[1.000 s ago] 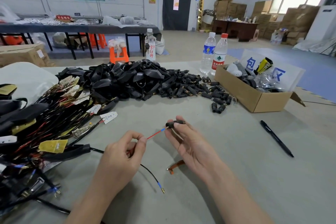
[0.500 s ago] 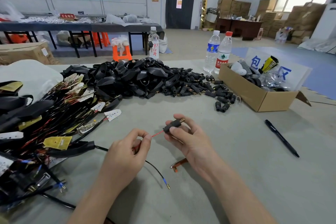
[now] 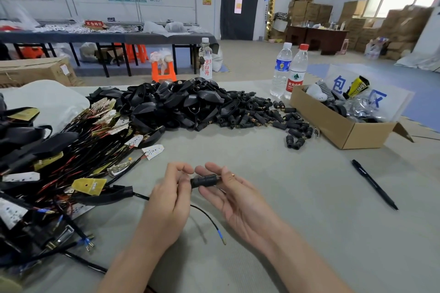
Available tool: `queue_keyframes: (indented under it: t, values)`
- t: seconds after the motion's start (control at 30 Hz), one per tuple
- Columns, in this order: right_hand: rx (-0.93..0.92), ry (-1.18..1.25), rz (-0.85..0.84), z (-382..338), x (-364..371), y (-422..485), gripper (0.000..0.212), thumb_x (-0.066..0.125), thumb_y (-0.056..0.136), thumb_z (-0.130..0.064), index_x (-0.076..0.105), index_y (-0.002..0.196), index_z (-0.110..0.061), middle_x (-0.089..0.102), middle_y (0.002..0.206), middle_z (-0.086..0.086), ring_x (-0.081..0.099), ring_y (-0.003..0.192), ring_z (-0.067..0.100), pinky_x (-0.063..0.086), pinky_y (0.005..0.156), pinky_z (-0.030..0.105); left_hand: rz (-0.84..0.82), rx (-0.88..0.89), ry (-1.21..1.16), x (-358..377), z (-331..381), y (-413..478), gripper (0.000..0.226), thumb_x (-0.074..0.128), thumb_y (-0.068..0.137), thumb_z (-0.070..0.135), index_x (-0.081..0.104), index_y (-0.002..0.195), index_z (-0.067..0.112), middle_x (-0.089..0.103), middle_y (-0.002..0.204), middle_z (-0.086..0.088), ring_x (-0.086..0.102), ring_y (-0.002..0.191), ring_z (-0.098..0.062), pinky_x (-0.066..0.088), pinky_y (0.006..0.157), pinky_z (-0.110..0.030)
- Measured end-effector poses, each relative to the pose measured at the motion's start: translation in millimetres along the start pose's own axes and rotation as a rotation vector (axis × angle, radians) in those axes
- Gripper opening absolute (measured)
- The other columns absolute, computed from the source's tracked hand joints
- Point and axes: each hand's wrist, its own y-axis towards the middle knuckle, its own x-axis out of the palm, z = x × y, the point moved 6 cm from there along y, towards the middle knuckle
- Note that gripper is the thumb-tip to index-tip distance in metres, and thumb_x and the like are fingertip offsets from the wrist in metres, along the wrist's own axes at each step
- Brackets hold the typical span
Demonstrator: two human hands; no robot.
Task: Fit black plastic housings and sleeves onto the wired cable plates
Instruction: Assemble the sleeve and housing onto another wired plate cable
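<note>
Leaves the black wire (image 3: pixel 209 217) slack on the bench (image 3: pixel 297 245), with a blue-collared end free below the hands. Calls, by judgement, for a straight feed: line the lead up with the bore of the sleeve (image 3: pixel 204 179), push from the left without kinking, and stop on feeling the terminal seat at the far end. Brace, not crush; turn the sleeve a little on any snag.

Pinches the sleeve's left end with the left hand (image 3: pixel 166 200), fingers (image 3: pixel 176 170) curled tight, thumb and forefinger closed right at the mouth. Hides the lead there; cannot tell the depth of insertion. Cradles the sleeve in the right hand (image 3: pixel 240 204), palm up, in a light pinch with thumb below and forefinger above, the other fingers loosely spread and touching nothing. Holds the sleeve level, just above the bench, between both hands.

Note one housing (image 3: pixel 107 194) on its cable left of the hands, beside the tangle of plates (image 3: pixel 88 184). Farther back, find loose housings (image 3: pixel 181 102) and sleeves (image 3: pixel 273 118) in heaps; to the right, a pen (image 3: pixel 373 184) and a box (image 3: pixel 345 131).
</note>
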Motion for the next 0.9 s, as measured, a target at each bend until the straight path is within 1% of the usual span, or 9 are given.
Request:
queue_keyframes:
  t: [0.13, 0.23, 0.3, 0.4, 0.53, 0.63, 0.77, 0.83, 0.9]
  values:
    - [-0.059, 0.017, 0.023, -3, -7, 4, 0.036, 0.046, 0.102, -0.021, 0.061, 0.12, 0.006, 0.067, 0.123, 0.023, 0.069, 0.108, 0.025, 0.058, 0.081, 0.024, 0.0, 0.023, 0.005, -2, 5, -2, 0.016, 0.043, 0.095, 0.039, 0.049, 0.109, 0.036, 0.053, 0.074, 0.012, 0.051, 0.064, -0.011, 0.042, 0.061, -0.041]
    - [-0.129, 0.047, 0.06, -13, -16, 5, 0.037, 0.046, 0.101, -0.023, 0.061, 0.12, 0.005, 0.066, 0.124, 0.024, 0.071, 0.104, 0.023, 0.058, 0.082, 0.023, -0.056, 0.201, 0.205, 5, 20, -6, 0.026, 0.049, 0.093, 0.042, 0.052, 0.119, 0.044, 0.047, 0.127, 0.019, 0.055, 0.111, -0.013, 0.048, 0.088, -0.038]
    - [-0.129, 0.042, 0.079, -16, -19, 6, 0.04, 0.051, 0.095, -0.028, 0.064, 0.119, 0.001, 0.068, 0.122, 0.021, 0.073, 0.099, 0.021, 0.058, 0.08, 0.023, -0.081, 0.311, 0.332, 13, 26, -7, 0.024, 0.051, 0.093, 0.045, 0.056, 0.117, 0.046, 0.038, 0.142, 0.018, 0.048, 0.122, -0.013, 0.045, 0.094, -0.038]
    - [-0.069, 0.026, 0.11, -12, -22, 6, 0.037, 0.057, 0.087, -0.034, 0.075, 0.107, -0.008, 0.07, 0.116, 0.021, 0.075, 0.086, 0.016, 0.058, 0.071, 0.021, -0.078, 0.46, 0.414, 24, 30, -8, 0.012, 0.053, 0.097, 0.046, 0.061, 0.104, 0.04, 0.041, 0.143, 0.013, 0.049, 0.12, -0.017, 0.046, 0.093, -0.041]
    - [-0.056, 0.008, 0.116, -10, -21, 6, 0.035, 0.058, 0.088, -0.035, 0.078, 0.104, -0.01, 0.07, 0.117, 0.022, 0.074, 0.089, 0.017, 0.058, 0.073, 0.022, -0.07, 0.485, 0.436, 25, 29, -7, 0.023, 0.051, 0.1, 0.049, 0.066, 0.095, 0.033, 0.047, 0.14, 0.009, 0.051, 0.119, -0.019, 0.047, 0.09, -0.041]
    - [-0.064, 0.077, 0.129, -12, -21, 6, 0.035, 0.055, 0.092, -0.029, 0.074, 0.105, -0.003, 0.068, 0.12, 0.024, 0.074, 0.089, 0.019, 0.06, 0.075, 0.024, -0.058, 0.483, 0.41, 25, 32, -8, 0.03, 0.047, 0.102, 0.051, 0.063, 0.091, 0.028, 0.049, 0.14, 0.01, 0.052, 0.119, -0.019, 0.046, 0.092, -0.04]
    - [-0.087, 0.102, 0.135, -18, -20, 4, 0.034, 0.048, 0.1, -0.025, 0.068, 0.111, 0.001, 0.068, 0.12, 0.022, 0.074, 0.091, 0.02, 0.06, 0.078, 0.024, -0.002, 0.449, 0.368, 16, 36, -6, 0.02, 0.039, 0.104, 0.046, 0.052, 0.098, 0.032, 0.051, 0.133, 0.017, 0.051, 0.114, -0.013, 0.042, 0.095, -0.034]
    - [-0.09, 0.119, 0.126, -19, -19, 2, 0.036, 0.045, 0.101, -0.025, 0.063, 0.115, 0.003, 0.068, 0.121, 0.023, 0.073, 0.093, 0.021, 0.06, 0.079, 0.025, -0.044, 0.533, 0.437, 20, 37, -8, 0.016, 0.044, 0.103, 0.04, 0.057, 0.107, 0.032, 0.054, 0.131, 0.015, 0.053, 0.113, -0.017, 0.044, 0.092, -0.038]
    - [-0.087, 0.128, 0.142, -20, -20, 2, 0.036, 0.042, 0.103, -0.025, 0.062, 0.115, 0.003, 0.068, 0.119, 0.023, 0.074, 0.087, 0.021, 0.06, 0.073, 0.024, -0.099, 0.594, 0.514, 26, 35, -9, 0.02, 0.05, 0.101, 0.039, 0.062, 0.116, 0.033, 0.055, 0.134, 0.011, 0.055, 0.114, -0.022, 0.045, 0.091, -0.039]
